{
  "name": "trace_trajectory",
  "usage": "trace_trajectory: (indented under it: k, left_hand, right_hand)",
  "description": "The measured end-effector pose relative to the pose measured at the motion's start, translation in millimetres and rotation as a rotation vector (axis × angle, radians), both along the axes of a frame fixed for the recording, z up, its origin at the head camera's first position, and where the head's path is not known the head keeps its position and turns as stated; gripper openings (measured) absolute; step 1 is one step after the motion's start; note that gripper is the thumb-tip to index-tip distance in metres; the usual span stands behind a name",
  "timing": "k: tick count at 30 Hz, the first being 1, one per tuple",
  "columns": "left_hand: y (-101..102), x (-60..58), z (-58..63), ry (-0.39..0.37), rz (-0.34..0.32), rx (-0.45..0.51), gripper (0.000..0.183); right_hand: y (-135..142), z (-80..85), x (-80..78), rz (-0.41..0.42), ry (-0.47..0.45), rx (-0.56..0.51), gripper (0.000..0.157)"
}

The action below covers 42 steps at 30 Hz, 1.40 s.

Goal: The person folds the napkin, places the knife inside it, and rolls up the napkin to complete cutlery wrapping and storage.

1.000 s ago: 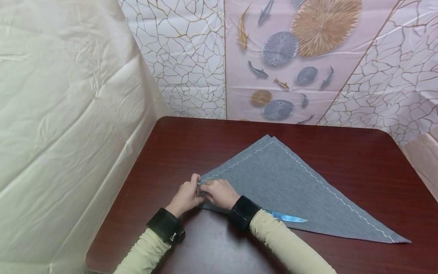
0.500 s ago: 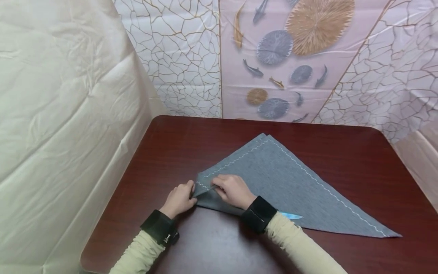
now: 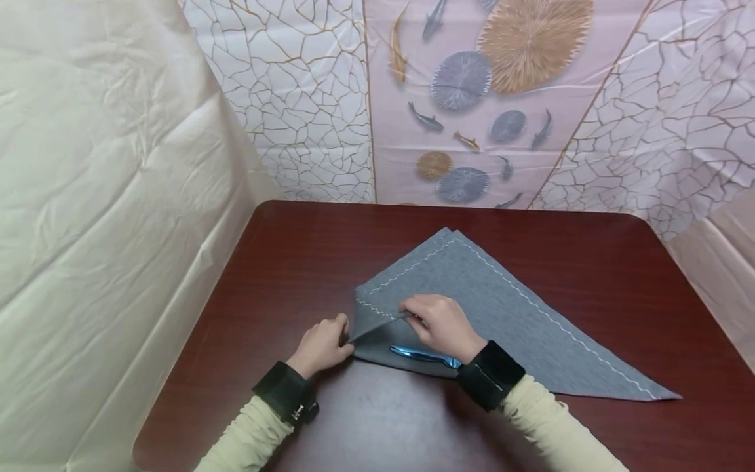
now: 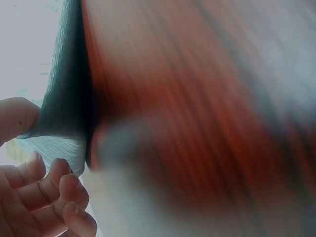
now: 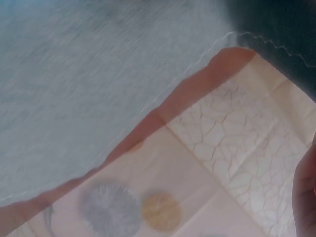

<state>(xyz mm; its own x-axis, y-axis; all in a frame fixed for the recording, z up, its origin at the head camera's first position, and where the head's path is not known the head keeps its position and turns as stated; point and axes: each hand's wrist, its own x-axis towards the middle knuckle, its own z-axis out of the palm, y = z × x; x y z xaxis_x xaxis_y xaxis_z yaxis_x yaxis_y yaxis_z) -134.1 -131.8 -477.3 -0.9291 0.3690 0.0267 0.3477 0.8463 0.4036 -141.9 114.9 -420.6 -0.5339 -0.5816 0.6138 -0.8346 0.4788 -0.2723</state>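
A grey cloth (image 3: pixel 501 321) with white zigzag stitching lies folded into a rough triangle. My right hand (image 3: pixel 442 321) pinches its left corner, which is folded over toward the right. At the left end of the front edge, my left hand (image 3: pixel 318 344) pinches the cloth at the fold. The left wrist view shows the cloth (image 4: pixel 64 108) between thumb and curled fingers. In front of the folded flap, a slim, shiny blue knife-shaped thing (image 3: pixel 421 356) rests on the cloth, its right end hidden behind my right wrist.
A dark red-brown wooden table (image 3: pixel 295 255) with rounded corners lies under the cloth. A pale sheet (image 3: pixel 118 229) hangs along the left side. Behind the table is a patterned sheet (image 3: pixel 307 118) printed with fish and round shapes.
My right hand has carried the cloth's left corner over to the right, widening the fold. The blue thing's left part now shows. My left hand stays at the left end. The view has shifted slightly.
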Motion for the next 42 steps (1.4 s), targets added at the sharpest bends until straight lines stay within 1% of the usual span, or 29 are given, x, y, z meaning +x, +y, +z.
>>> trace_trajectory:
  k: [5,11,13,14,16,17,20,21,23,24,25,26,29,32,33,36,42]
  left_hand:
    - [12.5,2.1,1.5,-0.017,-0.047,0.0,0.021]
    - [24.9,3.2,1.3,-0.02,-0.076,-0.006,0.021]
    - [29.0,3.5,1.7,-0.017,-0.086,-0.007,0.021]
    - [31.0,3.7,1.6,-0.015,-0.091,-0.006,0.021]
    - [34.8,4.4,1.3,-0.012,-0.101,-0.003,0.022]
    - [36.5,4.8,1.1,-0.012,-0.106,0.001,0.022]
    - [41.1,5.9,-1.1,-0.007,-0.131,0.022,0.022]
    - [42.6,6.4,-1.8,-0.007,-0.14,0.026,0.022]
    - [45.9,7.1,-2.5,-0.001,-0.169,0.031,0.023]
    - [47.6,7.4,-2.7,0.004,-0.184,0.029,0.023]
    - [49.5,7.5,-2.7,0.007,-0.199,0.026,0.023]
    - [51.4,7.7,-2.6,0.008,-0.216,0.024,0.024]
    - [55.7,8.0,-2.6,0.008,-0.253,0.014,0.024]
    - [58.6,8.4,-3.7,-0.003,-0.271,-0.005,0.023]
    - [59.3,8.7,-4.0,-0.004,-0.274,-0.013,0.023]
    - [61.4,10.0,-4.3,-0.009,-0.283,-0.03,0.023]
    - [65.2,11.3,-4.3,-0.014,-0.323,-0.008,0.021]
  right_hand:
    - [24.9,6.5,5.5,-0.022,0.019,-0.006,0.016]
    - [50.8,12.0,13.1,-0.07,0.056,0.006,0.021]
    - [59.9,13.1,15.4,-0.084,0.06,0.004,0.018]
    - [68.6,-0.4,10.3,-0.073,0.077,-0.014,0.019]
    - [78.6,-1.3,11.8,-0.065,0.081,-0.019,0.016]
    - [84.8,-6.1,10.9,-0.066,0.096,-0.019,0.014]
    - [99.2,-8.2,15.2,-0.071,0.107,-0.01,0.012]
    - [99.6,5.1,23.2,-0.086,0.102,0.01,0.012]
    - [108.8,4.2,28.0,-0.113,0.096,0.037,0.02]
    - [112.1,7.2,32.1,-0.119,0.079,0.044,0.024]
    - [116.8,5.8,34.0,-0.128,0.078,0.051,0.029]
    - [122.6,1.0,34.6,-0.134,0.093,0.058,0.026]
    - [135.0,-6.6,38.9,-0.164,0.098,0.069,0.026]
    - [143.8,-12.1,42.9,-0.182,0.098,0.071,0.028]
    - [145.1,-10.6,45.3,-0.188,0.083,0.074,0.033]
    - [151.1,-12.8,48.7,-0.189,0.075,0.078,0.036]
    - [163.8,-21.7,52.5,-0.196,0.072,0.107,0.039]
